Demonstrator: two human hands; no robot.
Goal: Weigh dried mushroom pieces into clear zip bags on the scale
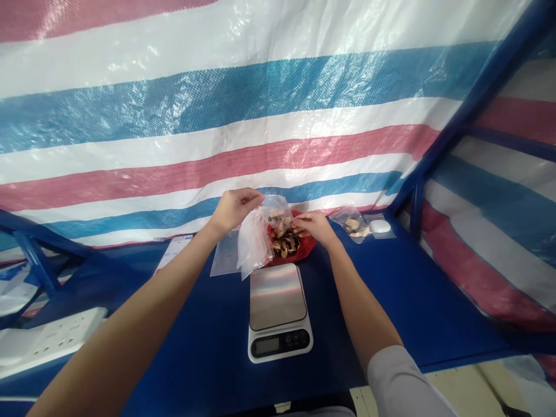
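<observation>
My left hand (234,208) pinches the top edge of a clear plastic bag (260,234) and holds it up over the blue table (195,347). My right hand (315,226) is closed on brown dried slices at the bag's mouth, just above a red bag of dried slices (291,246). A digital kitchen scale (278,313) with a bare steel platform sits in front of the red bag, between my forearms.
A filled clear bag of slices (354,226) and a small white object (380,226) lie at the back right. Flat empty bags (223,260) and a paper sheet (174,252) lie at the left. A white power strip (43,341) is at far left. A striped tarp hangs behind.
</observation>
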